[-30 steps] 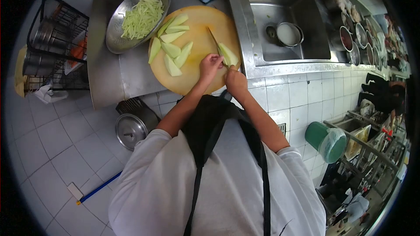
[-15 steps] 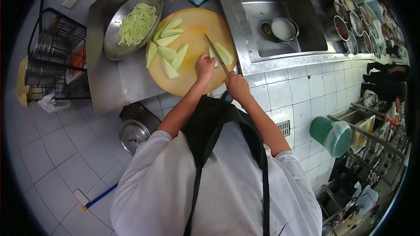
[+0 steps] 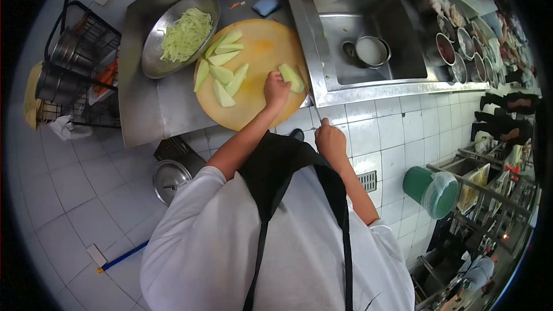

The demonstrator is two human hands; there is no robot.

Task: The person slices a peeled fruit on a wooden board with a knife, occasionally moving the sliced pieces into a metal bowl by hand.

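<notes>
On the right part of the round cutting board (image 3: 253,103), my left hand (image 3: 276,89) has its fingers closed against a pale green vegetable piece (image 3: 292,78). My right hand (image 3: 331,138) is closed round the handle of a knife (image 3: 315,102), off the board's lower right edge. The blade points up and left, just right of the piece. Several pale green wedges (image 3: 221,73) lie on the left half of the board. Beside them a metal colander (image 3: 151,56) holds thin green shreds (image 3: 187,34).
A blue sponge (image 3: 265,6) lies behind the board. To the right is a sink (image 3: 397,29) with a metal bowl (image 3: 372,52) in it. Metal containers (image 3: 458,69) stand farther right. A green bin (image 3: 417,183) is on the floor. Other people (image 3: 510,102) appear far right.
My right hand has drawn the knife down and right, off the board. My left hand has shifted slightly right, still at the vegetable piece. The camera view has shifted a little.
</notes>
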